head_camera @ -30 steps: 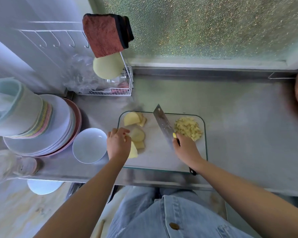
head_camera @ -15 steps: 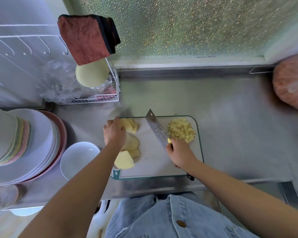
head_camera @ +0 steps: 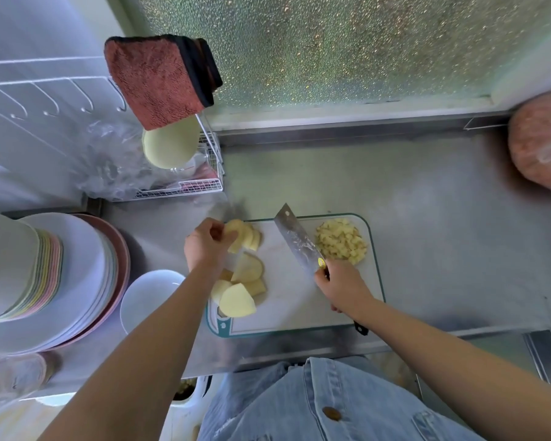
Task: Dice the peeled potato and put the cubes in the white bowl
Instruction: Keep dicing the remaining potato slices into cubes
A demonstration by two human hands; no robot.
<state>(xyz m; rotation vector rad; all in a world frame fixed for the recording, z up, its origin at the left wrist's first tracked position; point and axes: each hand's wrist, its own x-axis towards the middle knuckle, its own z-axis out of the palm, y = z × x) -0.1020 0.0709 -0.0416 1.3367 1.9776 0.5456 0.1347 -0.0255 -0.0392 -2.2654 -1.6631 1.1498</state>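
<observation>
A brushed steel kitchen counter (head_camera: 427,233) is seen from above, through a camera worn on a person's head. A white rectangular cutting board with a teal rim (head_camera: 299,308) is laid on it, near the front edge.

The left hand (head_camera: 209,241) is reached to the far left corner of the board, where a fanned group of pale yellow peeled potato slices (head_camera: 247,237) is gripped between curled fingers and thumb. Nearer the person, on the left part of the board, several larger peeled potato chunks (head_camera: 237,301) are heaped loosely together.

The right hand (head_camera: 341,286) is closed round the handle of a broad steel cleaver (head_camera: 296,241). The blade is angled away across the middle of the board, with its tip towards the far edge. The black end of the handle is seen beyond the wrist. Whether the blade is touching the board cannot be told.

A pile of small diced potato cubes (head_camera: 341,241) is gathered at the far right corner of the board, just to the right of the blade.

The round white bowl (head_camera: 147,297) is placed on the counter just left of the board and is partly crossed by the left forearm. A tall stack of white and pastel plates (head_camera: 77,281) is set just beside it, further left.

Behind, a rust-red folded cloth (head_camera: 156,81) is hung above a white wire rack (head_camera: 185,187), and a frosted glass window (head_camera: 331,43) is set along the back.
</observation>
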